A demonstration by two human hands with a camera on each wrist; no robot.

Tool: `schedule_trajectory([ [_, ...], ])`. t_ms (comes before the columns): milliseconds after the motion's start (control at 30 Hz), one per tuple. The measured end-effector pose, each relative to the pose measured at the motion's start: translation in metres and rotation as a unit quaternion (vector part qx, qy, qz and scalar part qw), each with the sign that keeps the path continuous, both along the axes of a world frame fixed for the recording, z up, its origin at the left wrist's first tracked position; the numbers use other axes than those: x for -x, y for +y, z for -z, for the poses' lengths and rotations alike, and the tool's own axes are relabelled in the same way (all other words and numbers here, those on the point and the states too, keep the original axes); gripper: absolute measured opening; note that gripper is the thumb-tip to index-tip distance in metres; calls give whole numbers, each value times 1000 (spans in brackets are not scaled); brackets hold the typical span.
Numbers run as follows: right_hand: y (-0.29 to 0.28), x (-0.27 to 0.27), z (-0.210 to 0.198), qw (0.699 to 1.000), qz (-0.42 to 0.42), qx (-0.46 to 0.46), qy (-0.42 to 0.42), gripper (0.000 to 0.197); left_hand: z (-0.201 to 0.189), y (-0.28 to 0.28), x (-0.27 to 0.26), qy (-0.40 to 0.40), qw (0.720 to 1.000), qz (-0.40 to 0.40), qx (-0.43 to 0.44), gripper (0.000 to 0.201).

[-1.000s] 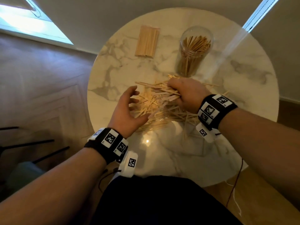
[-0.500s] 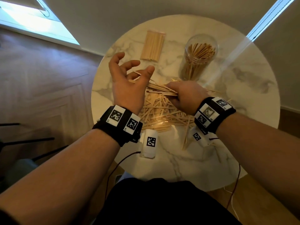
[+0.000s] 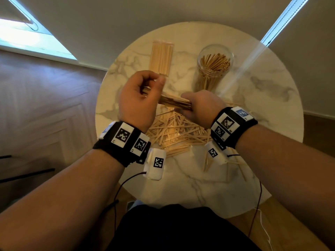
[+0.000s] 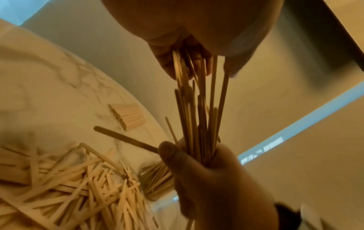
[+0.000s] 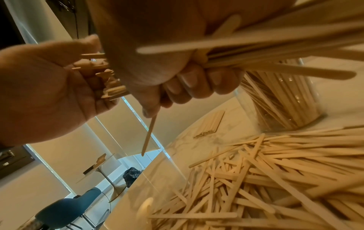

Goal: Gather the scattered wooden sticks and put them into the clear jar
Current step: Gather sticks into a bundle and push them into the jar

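Observation:
My right hand (image 3: 188, 105) grips a bundle of wooden sticks (image 3: 172, 103) held level above the table. My left hand (image 3: 154, 84) curls its fingers and thumb round the bundle's left ends; in the right wrist view those ends press into the left palm (image 5: 59, 93). One stick (image 5: 148, 135) hangs loose below my right hand (image 5: 187, 80). A pile of scattered sticks (image 3: 174, 133) lies on the marble under both hands. The clear jar (image 3: 213, 67) stands upright behind my right hand, holding several sticks.
A neat stack of sticks (image 3: 161, 58) lies at the back left of the round marble table (image 3: 272, 105). A few stray sticks (image 3: 206, 163) lie near the right wrist camera. Thin cables hang from both wrists. Wooden floor surrounds the table.
My right hand has lifted its bundle off the pile. My left hand rose from the pile, swung over and closed round the bundle's left ends.

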State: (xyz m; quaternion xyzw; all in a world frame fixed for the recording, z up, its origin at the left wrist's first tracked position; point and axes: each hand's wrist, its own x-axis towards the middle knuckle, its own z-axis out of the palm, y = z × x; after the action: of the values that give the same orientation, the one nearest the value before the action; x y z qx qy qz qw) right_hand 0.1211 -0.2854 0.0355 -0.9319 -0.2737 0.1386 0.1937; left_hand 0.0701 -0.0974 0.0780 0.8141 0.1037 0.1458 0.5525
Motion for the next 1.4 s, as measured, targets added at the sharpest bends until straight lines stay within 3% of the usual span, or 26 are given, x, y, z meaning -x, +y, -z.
schedule_trajectory([
  [133, -8, 2, 0, 999, 27, 6, 34, 29, 2, 25, -12, -10, 992, -82, 96, 13],
  [300, -20, 5, -5, 980, 139, -102, 102, 19, 9, 60, -17, -7, 983, -139, 118, 18],
  [367, -21, 4, -11, 964, 176, -154, 123, 13, 14, 67, -14, 1, 987, -133, 85, 19],
  [467, -20, 5, -16, 942, 217, -211, 148, 19, 22, 68, -10, 37, 992, -112, 40, 30],
  [533, -16, 6, -15, 918, 248, -267, 159, 21, 24, 58, -6, 76, 994, -71, 29, 42],
  [633, -4, 7, -12, 900, 258, -311, 162, 27, 21, 27, -2, 107, 993, 3, 45, 42],
  [800, 7, 15, -9, 918, 221, -278, 174, 32, 17, -5, -8, 132, 971, -9, 198, 33],
  [967, 2, 18, -15, 906, 179, -288, 254, 30, 14, -3, -12, 139, 968, 3, 211, 28],
  [1100, 2, 19, -18, 929, 114, -209, 282, 29, 2, -9, -14, 125, 961, 56, 240, 33],
  [1200, 1, 16, -15, 939, 113, -182, 268, 34, -6, -12, -13, 115, 953, 88, 267, 40],
  [1300, -2, 12, -14, 953, 113, -139, 243, 41, -13, -12, -18, 96, 949, 41, 298, 38],
  [1400, 2, 8, -16, 973, 77, -43, 212, 38, -16, -12, -30, 97, 957, -26, 273, 31],
])
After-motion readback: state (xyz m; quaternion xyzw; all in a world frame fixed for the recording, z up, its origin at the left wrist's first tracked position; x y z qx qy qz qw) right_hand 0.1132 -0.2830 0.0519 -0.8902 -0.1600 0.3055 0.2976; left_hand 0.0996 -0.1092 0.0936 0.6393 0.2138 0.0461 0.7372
